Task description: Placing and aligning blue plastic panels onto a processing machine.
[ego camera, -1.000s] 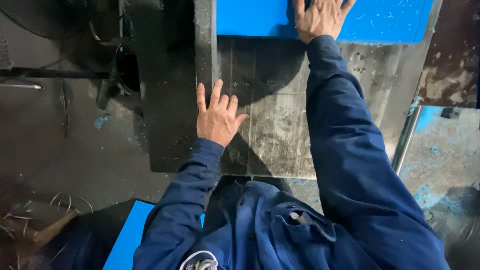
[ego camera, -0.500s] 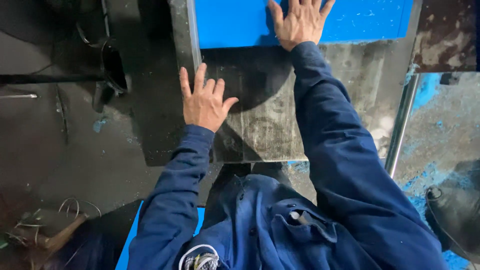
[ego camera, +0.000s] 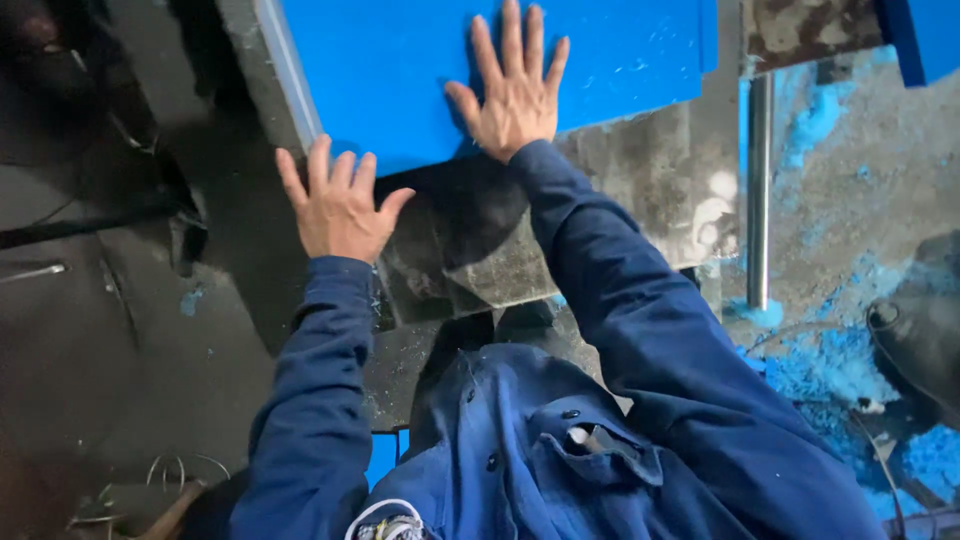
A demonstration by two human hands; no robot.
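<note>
A flat blue sheet [ego camera: 400,70] lies on a worn grey metal table [ego camera: 640,190] at the top of the head view. My right hand [ego camera: 512,95] rests flat on the sheet's near part, fingers spread. My left hand [ego camera: 338,205] lies palm down with fingers apart at the sheet's near left corner, its fingertips at the blue edge. Neither hand grips anything. Both arms wear dark blue sleeves. A grey metal guide bar [ego camera: 285,85] runs along the sheet's left edge.
A steel rod [ego camera: 760,190] stands to the right of the table. Blue dust and chips [ego camera: 820,370] cover the floor at the right. Another blue piece [ego camera: 925,35] shows at the top right. Dark machinery and cables [ego camera: 90,230] fill the left side.
The view has shifted so the sheet and table appear lower and closer. My left hand has moved forward to the sheet's near corner; my right hand stays flat on the sheet.
</note>
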